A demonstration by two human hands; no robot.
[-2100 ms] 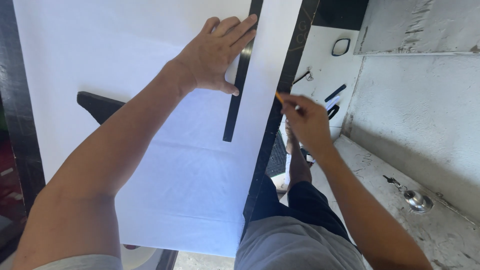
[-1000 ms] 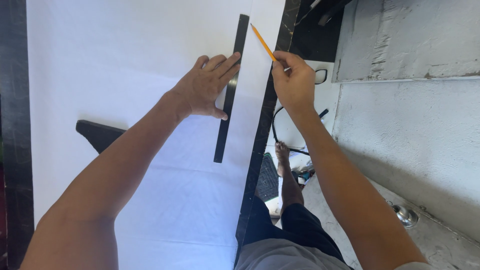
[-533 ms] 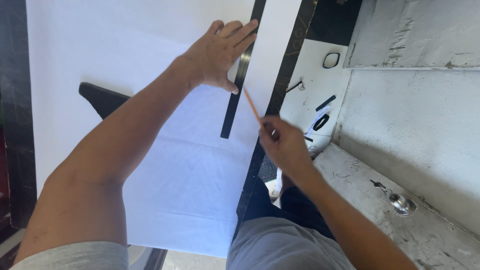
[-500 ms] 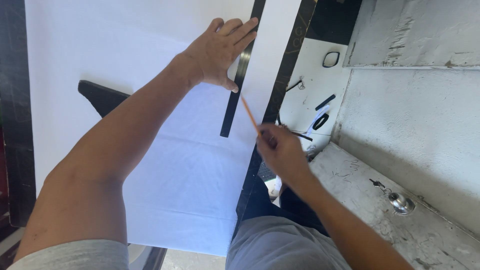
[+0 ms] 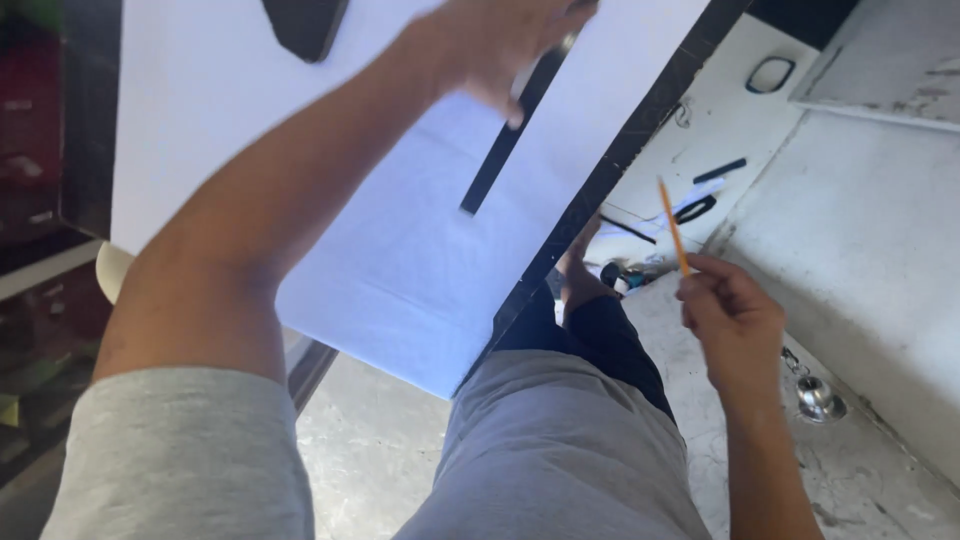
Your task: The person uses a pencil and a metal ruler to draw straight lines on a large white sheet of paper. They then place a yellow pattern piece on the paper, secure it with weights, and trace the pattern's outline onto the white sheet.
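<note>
A large white sheet of paper (image 5: 300,150) lies on a dark board with a black edge. My left hand (image 5: 490,45) rests flat on a long black ruler (image 5: 500,160) near the sheet's upper right, fingers spread and blurred. My right hand (image 5: 730,320) is off the paper to the right, over my leg, holding a yellow pencil (image 5: 672,225) with its tip pointing up and away. A dark flat object (image 5: 305,22) lies on the paper at the top edge of the view.
My legs in dark shorts (image 5: 560,440) are below the board. On the pale concrete floor to the right lie a white sheet with black tools (image 5: 705,195), a small bottle (image 5: 625,278) and a metal floor drain (image 5: 815,398). Dark shelving (image 5: 40,200) stands at left.
The view has dropped and tilted. My right hand with the pencil has drawn back from the ruler's edge to the right, off the paper. My left hand stays on the ruler.
</note>
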